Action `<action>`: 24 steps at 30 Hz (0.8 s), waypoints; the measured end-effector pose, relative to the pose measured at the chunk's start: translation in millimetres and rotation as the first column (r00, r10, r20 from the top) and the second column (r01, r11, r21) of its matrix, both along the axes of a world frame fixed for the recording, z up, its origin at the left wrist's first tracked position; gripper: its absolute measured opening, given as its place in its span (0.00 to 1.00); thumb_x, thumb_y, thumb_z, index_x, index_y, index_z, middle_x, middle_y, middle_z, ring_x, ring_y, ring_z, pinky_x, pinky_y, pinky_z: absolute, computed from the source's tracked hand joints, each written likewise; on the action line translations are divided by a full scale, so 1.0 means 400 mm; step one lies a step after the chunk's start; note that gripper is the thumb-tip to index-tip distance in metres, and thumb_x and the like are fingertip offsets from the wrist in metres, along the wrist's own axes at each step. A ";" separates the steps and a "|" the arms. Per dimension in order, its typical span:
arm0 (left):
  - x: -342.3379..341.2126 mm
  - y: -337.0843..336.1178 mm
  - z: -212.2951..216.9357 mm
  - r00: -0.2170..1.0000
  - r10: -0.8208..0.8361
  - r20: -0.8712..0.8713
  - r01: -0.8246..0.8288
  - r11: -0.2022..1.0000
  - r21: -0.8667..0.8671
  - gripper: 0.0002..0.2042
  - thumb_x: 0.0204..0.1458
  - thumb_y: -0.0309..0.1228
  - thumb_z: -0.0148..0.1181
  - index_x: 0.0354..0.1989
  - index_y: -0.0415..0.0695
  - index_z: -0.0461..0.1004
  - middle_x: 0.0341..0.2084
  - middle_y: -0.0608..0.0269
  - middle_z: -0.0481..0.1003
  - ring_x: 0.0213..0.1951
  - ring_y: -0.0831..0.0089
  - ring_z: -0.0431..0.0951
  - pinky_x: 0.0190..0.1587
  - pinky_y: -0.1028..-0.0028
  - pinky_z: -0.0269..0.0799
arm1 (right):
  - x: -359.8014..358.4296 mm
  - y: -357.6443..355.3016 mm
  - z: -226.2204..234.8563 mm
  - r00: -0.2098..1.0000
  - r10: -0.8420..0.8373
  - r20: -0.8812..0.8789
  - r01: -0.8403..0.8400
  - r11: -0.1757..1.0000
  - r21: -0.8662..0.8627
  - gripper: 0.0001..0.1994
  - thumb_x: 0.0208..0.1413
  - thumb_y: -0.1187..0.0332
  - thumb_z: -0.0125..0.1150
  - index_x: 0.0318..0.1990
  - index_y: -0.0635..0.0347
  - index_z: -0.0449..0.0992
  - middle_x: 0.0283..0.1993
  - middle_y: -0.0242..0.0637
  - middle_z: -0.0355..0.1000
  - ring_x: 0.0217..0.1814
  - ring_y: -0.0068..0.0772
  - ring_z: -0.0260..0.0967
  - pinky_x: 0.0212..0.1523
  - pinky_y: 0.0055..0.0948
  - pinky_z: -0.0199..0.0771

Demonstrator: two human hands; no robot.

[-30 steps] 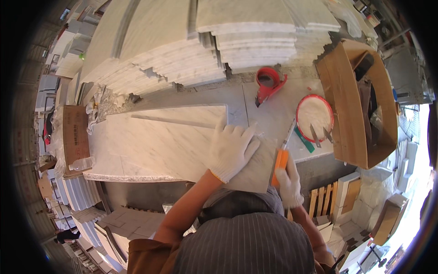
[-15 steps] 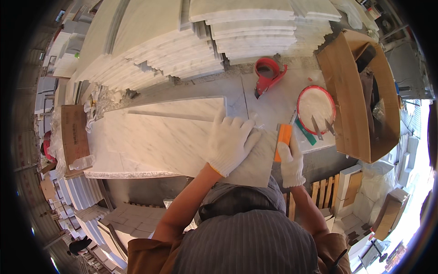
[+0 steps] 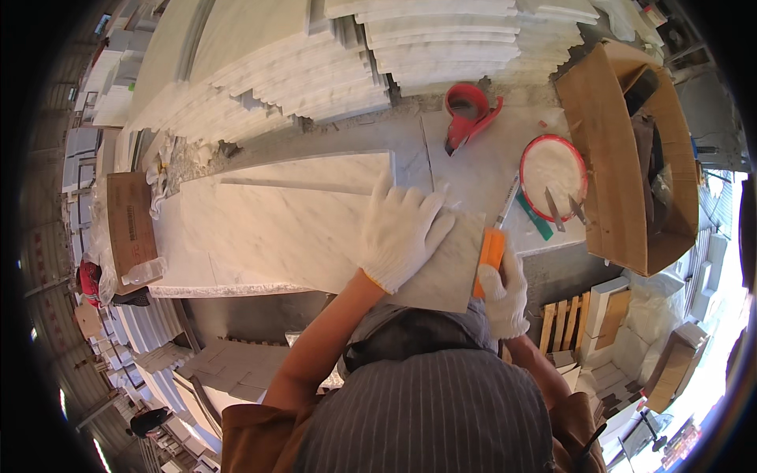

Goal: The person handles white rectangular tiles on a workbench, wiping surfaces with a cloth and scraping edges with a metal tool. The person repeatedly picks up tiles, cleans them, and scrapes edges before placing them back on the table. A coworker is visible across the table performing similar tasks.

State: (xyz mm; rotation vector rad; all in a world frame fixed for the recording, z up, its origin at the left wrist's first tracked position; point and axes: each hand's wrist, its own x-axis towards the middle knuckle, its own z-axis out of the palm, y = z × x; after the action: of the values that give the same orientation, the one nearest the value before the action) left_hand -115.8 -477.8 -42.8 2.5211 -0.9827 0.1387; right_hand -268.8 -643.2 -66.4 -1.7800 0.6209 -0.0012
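A white, grey-veined marble slab (image 3: 284,225) lies across the work surface, its right end jutting over the near edge. My left hand (image 3: 400,236), in a white knit glove, rests flat on the slab near that end, fingers spread. Beside the slab's right edge, my gloved right hand (image 3: 506,299) is closed around an orange block (image 3: 491,248), which looks like a hand sanding block. The block is held upright against or very near the edge; its working face is hidden. Another marble piece (image 3: 315,171) lies just beyond the slab.
Stacked marble slabs (image 3: 434,47) line the far side. A red tape dispenser (image 3: 467,118), a red-rimmed tub of white material (image 3: 552,169), metal blades (image 3: 555,211), a green strip (image 3: 535,217) and a marker (image 3: 507,203) lie right, before an open cardboard box (image 3: 607,158). A plastic bottle (image 3: 144,271) is left.
My right hand and the orange block have moved a little nearer to me along the slab's right edge. My left hand stays flat on the slab. The whole view has shifted slightly.
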 end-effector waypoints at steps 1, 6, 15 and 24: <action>0.001 0.000 0.005 1.000 0.000 -0.008 0.000 1.000 0.012 0.15 0.56 0.41 0.62 0.47 0.46 0.81 0.25 0.61 0.74 0.33 0.62 0.76 0.65 0.55 0.62 | 0.035 -0.010 0.002 1.000 -0.021 -0.019 0.022 0.997 0.074 0.33 0.60 0.62 0.59 0.71 0.67 0.62 0.58 0.51 0.71 0.63 0.41 0.67 0.64 0.37 0.65; 0.005 0.000 -0.004 0.999 -0.008 -0.048 0.010 0.999 0.045 0.16 0.56 0.41 0.61 0.48 0.45 0.80 0.27 0.59 0.76 0.35 0.61 0.77 0.66 0.54 0.61 | 0.039 0.003 -0.010 0.998 -0.053 0.024 0.054 0.996 -0.077 0.32 0.59 0.65 0.60 0.70 0.65 0.64 0.54 0.48 0.72 0.56 0.39 0.70 0.59 0.34 0.69; 0.007 0.001 0.002 1.000 0.019 0.006 -0.019 0.999 -0.047 0.07 0.55 0.33 0.63 0.36 0.44 0.78 0.31 0.59 0.76 0.40 0.57 0.76 0.65 0.50 0.60 | 0.160 -0.219 0.082 0.969 0.242 0.039 -0.245 0.963 0.110 0.28 0.65 0.60 0.55 0.69 0.66 0.67 0.60 0.38 0.74 0.59 0.27 0.69 0.62 0.30 0.67; 0.007 0.005 -0.017 0.996 0.056 0.062 -0.052 0.997 -0.059 0.05 0.55 0.30 0.62 0.36 0.44 0.76 0.35 0.60 0.75 0.45 0.55 0.74 0.65 0.45 0.60 | 0.361 -0.260 0.119 0.628 0.753 -0.199 -0.741 0.656 0.143 0.25 0.60 0.60 0.58 0.65 0.55 0.75 0.38 0.29 0.77 0.37 0.20 0.69 0.39 0.23 0.72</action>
State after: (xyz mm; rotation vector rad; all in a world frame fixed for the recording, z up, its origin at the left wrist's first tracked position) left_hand -113.1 -475.8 -49.6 2.5055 -0.9216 0.2619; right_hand -124.5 -747.0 -18.9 -1.8869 -0.0116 0.8210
